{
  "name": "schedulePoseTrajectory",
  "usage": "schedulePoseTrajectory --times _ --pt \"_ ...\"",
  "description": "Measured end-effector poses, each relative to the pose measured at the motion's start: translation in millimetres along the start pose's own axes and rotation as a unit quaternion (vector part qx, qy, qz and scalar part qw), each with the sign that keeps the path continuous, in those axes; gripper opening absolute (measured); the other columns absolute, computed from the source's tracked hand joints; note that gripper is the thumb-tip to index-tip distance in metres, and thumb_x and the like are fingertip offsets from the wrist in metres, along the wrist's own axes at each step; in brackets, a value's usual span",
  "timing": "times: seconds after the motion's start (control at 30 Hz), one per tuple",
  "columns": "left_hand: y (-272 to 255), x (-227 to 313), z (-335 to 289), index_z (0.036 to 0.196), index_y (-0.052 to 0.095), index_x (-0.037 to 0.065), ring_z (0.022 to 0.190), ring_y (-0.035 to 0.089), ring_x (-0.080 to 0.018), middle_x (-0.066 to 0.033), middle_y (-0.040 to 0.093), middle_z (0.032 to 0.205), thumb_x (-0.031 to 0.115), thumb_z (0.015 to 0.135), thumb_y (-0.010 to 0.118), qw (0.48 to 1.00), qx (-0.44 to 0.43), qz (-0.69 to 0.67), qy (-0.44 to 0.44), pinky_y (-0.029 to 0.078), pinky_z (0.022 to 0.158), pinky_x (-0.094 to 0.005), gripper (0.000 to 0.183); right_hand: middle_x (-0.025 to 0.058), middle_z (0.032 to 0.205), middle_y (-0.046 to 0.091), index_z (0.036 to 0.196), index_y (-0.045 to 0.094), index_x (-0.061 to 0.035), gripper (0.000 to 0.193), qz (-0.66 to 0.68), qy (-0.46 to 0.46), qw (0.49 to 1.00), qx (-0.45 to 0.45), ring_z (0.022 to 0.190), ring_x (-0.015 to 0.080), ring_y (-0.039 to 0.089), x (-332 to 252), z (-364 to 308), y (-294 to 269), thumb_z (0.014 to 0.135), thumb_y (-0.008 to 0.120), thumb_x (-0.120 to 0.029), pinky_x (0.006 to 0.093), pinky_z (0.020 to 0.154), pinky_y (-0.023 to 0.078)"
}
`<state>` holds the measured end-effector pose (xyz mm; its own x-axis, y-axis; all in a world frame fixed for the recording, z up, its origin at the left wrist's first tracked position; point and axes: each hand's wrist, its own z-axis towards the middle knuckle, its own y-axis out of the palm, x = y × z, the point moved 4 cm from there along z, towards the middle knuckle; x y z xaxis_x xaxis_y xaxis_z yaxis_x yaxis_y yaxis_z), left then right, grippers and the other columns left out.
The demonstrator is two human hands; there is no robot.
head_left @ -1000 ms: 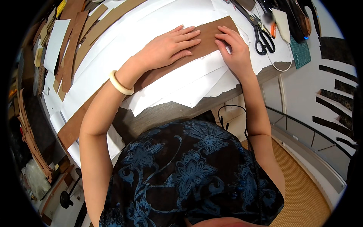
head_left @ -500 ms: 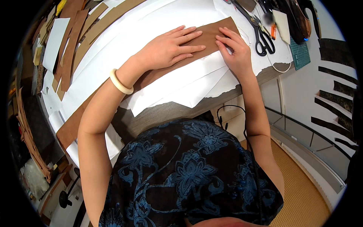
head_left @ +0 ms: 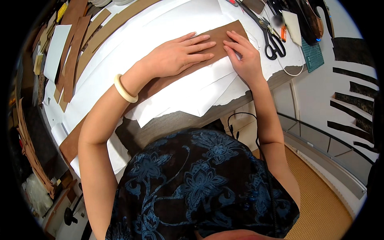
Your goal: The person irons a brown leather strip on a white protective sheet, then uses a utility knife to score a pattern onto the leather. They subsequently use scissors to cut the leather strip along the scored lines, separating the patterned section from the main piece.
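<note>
White paper [head_left: 172, 96] is lying beneath a long, smooth brown strip [head_left: 219, 34], which is slanting under the left hand [head_left: 176, 56], resting flat with fingers spreading. The right hand [head_left: 246, 60] is curling narrowly over its upper end; I cannot tell whether it is pinching. Black scissors [head_left: 264, 26] are lying nearby, rightward.

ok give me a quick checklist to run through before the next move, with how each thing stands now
1. Left hand flat on the brown strip: ok, palm down, fingers spread.
2. Right hand pinching the strip: cannot tell; its fingertips are curled at the strip near the upper right end.
3. Scissors clear of the strip: ok, lying apart to its right.
4. Whole strip in sight: not ok, the left forearm crosses it.
5. Near edge of the white paper straight: not ok, it is ragged.
6. Left wrist bare: not ok, a cream bangle is on it.
</note>
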<state>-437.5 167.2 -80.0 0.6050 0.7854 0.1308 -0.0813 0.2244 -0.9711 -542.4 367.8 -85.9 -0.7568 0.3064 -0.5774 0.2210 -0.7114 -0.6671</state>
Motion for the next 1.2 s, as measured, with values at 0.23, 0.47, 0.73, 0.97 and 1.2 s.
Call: schedulePoseTrajectory --times 0.23,0.47,0.73,0.97,1.2 --pt "0.3 -0.6 0.3 0.148 0.054 0.019 0.151 0.036 -0.0267 -0.0052 0.044 0.161 0.023 0.104 0.050 1.000 -0.009 -0.025 0.003 0.029 0.128 -0.0453 0.044 0.0080 0.129 0.071 0.106 0.078 -0.0091 0.019 -0.048 -0.081 0.992 -0.078 0.127 0.0293 0.062 -9.1 -1.6 -20.9 0.088 0.076 -0.010 0.0462 0.111 0.047" --pt "-1.4 0.6 0.3 0.148 0.053 0.023 0.151 0.036 -0.0275 -0.0056 0.044 0.161 0.023 0.104 0.050 0.999 -0.014 -0.033 0.000 0.029 0.128 -0.0454 0.044 0.0088 0.127 0.072 0.106 0.079 -0.0095 0.019 -0.028 -0.074 0.993 -0.092 0.127 0.0297 0.063 -0.4 -5.6 -18.0 0.087 0.077 -0.009 0.0465 0.112 0.047" --pt "-7.5 0.7 2.5 0.147 0.055 0.025 0.151 0.036 -0.0283 -0.0073 0.045 0.160 0.021 0.104 0.050 0.998 -0.018 -0.056 -0.003 0.029 0.127 -0.0459 0.043 0.0078 0.131 0.070 0.111 0.078 -0.0111 0.024 -0.014 -0.075 0.994 -0.079 0.130 0.0289 0.061 -3.2 -0.2 -28.6 0.087 0.079 -0.015 0.0463 0.115 0.044" --pt "-10.3 0.6 2.3 0.146 0.056 0.022 0.152 0.035 -0.0284 -0.0078 0.045 0.160 0.015 0.102 0.051 0.996 -0.021 -0.084 -0.008 0.026 0.128 -0.0457 0.044 0.0198 0.132 0.064 0.131 0.065 -0.0036 0.052 -0.328 0.014 0.903 0.277 0.122 0.0351 0.061 120.7 96.6 -237.0 0.090 0.076 -0.035 0.0476 0.104 0.049" --pt "-9.5 -0.3 -1.2 0.145 0.057 0.023 0.151 0.036 -0.0288 -0.0077 0.045 0.160 0.016 0.102 0.053 0.995 -0.003 -0.099 -0.012 0.027 0.127 -0.0451 0.044 0.0270 0.146 0.054 0.150 0.049 -0.0033 0.095 -0.391 0.258 0.878 0.096 0.134 0.0411 0.055 280.2 173.5 -325.0 0.086 0.065 -0.071 0.0522 0.112 0.043"
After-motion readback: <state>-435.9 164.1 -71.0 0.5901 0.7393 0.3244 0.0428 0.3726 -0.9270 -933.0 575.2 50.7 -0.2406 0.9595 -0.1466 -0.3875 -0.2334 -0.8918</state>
